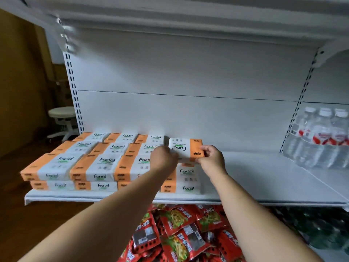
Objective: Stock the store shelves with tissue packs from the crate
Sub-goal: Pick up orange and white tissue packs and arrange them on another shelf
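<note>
Orange-and-white tissue pack [184,148] held low over the shelf [264,176], just right of the stacked packs [98,163] and behind a lone front pack [187,179] near the shelf's front edge. Touching anything beneath or not: unclear. Print upside down, orange end to the right. Right grip [212,157] pinching the orange end, thumb on its face. Left grip [164,157] curled onto the white near-left corner, motion-blurred. Likely light, soft and squashy, with a film wrap that is probably slick. Best taken by both short ends with gentle flat pressure, no digging into the middle. Not fragile, though easily dented. White painted metal shelf, smooth, with white back panel [188,72] and slotted uprights. Stacked packs two layers high, filling the shelf's left part. Shrink-wrapped water bottles [321,137] in the neighbouring bay at right. Red snack bags [181,233] heaped on the level below. White stool [62,120] at far left in a dim brown room. Crate not in view.
</note>
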